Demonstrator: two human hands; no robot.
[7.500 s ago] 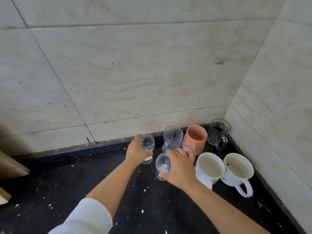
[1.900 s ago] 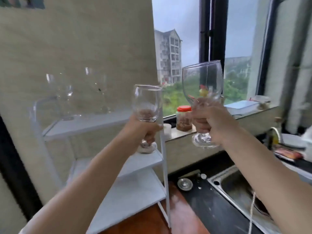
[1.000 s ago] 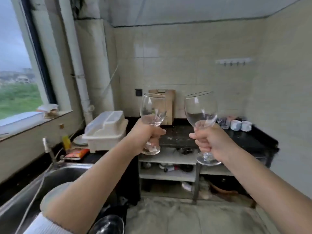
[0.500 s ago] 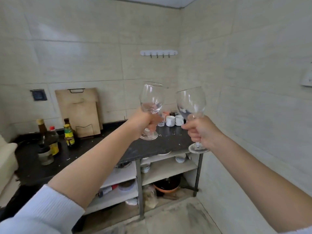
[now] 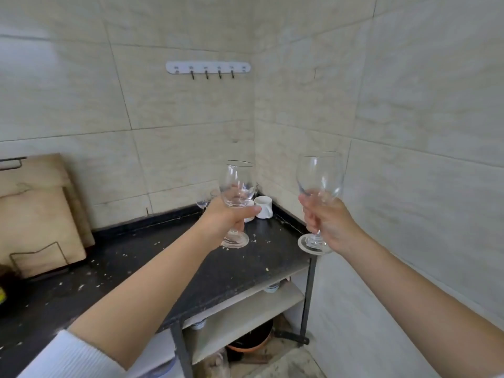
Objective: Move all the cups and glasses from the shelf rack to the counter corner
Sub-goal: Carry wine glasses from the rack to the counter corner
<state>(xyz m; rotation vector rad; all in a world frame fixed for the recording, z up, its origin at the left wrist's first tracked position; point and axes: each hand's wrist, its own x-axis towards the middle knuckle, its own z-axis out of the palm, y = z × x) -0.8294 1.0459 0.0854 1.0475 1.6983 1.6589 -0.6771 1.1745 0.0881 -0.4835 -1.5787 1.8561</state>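
Note:
My left hand (image 5: 222, 221) grips a clear wine glass (image 5: 236, 184) by its stem, upright, above the black counter (image 5: 191, 268). My right hand (image 5: 326, 223) holds a second, larger wine glass (image 5: 319, 175) by the stem, out past the counter's right end near the wall. In the far corner stand a white mug (image 5: 264, 206) and a small stemmed glass (image 5: 202, 203); my left hand and its glass hide the other cups there. The shelf rack is out of view.
Wooden cutting boards (image 5: 38, 214) lean on the back wall at the left. A hook rail (image 5: 207, 68) hangs above the corner. Tiled walls close the corner. Under the counter, shelves (image 5: 245, 315) hold bowls, and an orange pot (image 5: 249, 342) sits on the floor.
I have turned from the window rack toward the counter, carrying both wine glasses. Over the last half second the corner has come closer and the glasses sit lower in view.

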